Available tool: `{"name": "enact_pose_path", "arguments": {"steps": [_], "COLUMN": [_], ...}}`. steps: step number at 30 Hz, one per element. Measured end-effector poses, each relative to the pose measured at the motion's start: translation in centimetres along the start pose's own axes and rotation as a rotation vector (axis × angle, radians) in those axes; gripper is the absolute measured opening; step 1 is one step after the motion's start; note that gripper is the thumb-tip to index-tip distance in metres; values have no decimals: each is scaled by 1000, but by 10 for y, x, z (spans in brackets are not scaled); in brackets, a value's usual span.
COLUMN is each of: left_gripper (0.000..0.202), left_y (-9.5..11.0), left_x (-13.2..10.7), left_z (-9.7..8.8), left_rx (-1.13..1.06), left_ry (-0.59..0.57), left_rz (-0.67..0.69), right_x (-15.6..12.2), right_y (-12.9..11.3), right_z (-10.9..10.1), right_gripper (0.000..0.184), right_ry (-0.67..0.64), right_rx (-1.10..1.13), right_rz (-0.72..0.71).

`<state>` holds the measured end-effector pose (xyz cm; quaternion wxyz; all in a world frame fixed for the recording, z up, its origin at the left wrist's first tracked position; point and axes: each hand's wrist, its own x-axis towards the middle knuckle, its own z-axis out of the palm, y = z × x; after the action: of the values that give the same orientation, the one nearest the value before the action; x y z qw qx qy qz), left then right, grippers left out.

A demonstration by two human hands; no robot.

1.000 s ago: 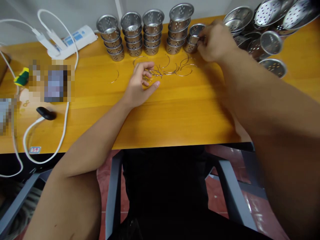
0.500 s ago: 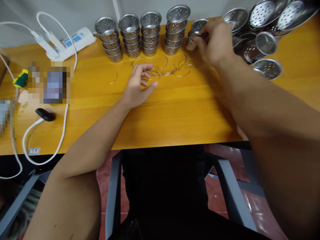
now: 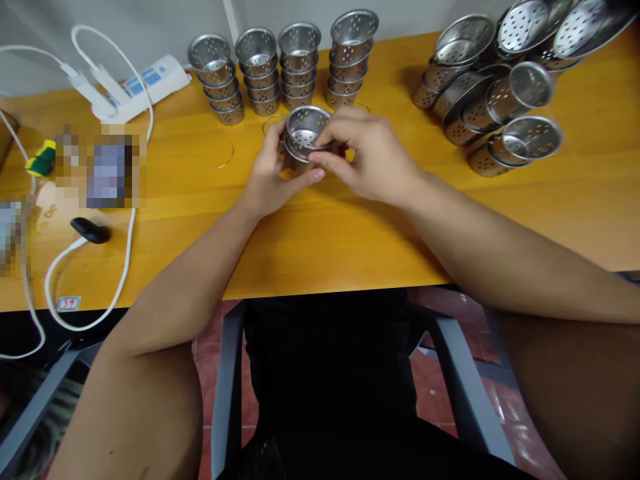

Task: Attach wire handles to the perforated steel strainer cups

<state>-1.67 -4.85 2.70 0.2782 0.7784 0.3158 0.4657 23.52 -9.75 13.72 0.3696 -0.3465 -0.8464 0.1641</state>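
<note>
Two nested perforated metal cups (image 3: 306, 127) are between my hands, above the middle of the table. My left hand (image 3: 273, 175) is curled around their left side, its thumb stretched along the front. On the right, my right hand (image 3: 373, 153) pinches the upper cup near its rim. Most of the thin curved wires behind and below are hidden by the hands and cups. One curved wire (image 3: 228, 157) shows to the left of my left hand.
Stacks of perforated cups (image 3: 261, 80) line the back edge of the wooden table (image 3: 340, 247). More cups (image 3: 520, 137) lean or lie at the right. A power strip (image 3: 145, 83), white cables, a yellow-green sponge (image 3: 42, 159) and a black oval object (image 3: 91, 230) are at the left.
My right hand has brought the nested cups from the back of the table, toward me and to the left, to my left hand. My left hand has taken hold of their side.
</note>
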Motion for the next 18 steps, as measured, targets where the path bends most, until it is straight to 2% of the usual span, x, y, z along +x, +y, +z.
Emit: {"name": "enact_pose_path", "arguments": {"steps": [2, 4, 7, 11, 15, 18], "left_gripper": [82, 79, 75, 81, 94, 100], "left_y": [-2, -4, -7, -9, -1, 11], "left_x": [2, 3, 5, 6, 8, 9], "left_z": [0, 0, 0, -3, -9, -13], "left_rx": [20, 19, -13, -10, 171, 187], "left_ry": [8, 29, 61, 150, 195, 223], "left_rz": [-22, -61, -100, -17, -44, -112], "right_x": [-3, -3, -3, -4, -7, -6], "right_y": [1, 4, 4, 5, 26, 52], "right_z": [10, 10, -2, -24, -39, -47], "right_gripper": [20, 27, 32, 31, 21, 10], "right_ry": [-27, -21, 19, 93, 54, 68], "right_rx": [26, 38, 25, -101, -317, -448], "right_rz": [12, 33, 39, 83, 229, 369]}}
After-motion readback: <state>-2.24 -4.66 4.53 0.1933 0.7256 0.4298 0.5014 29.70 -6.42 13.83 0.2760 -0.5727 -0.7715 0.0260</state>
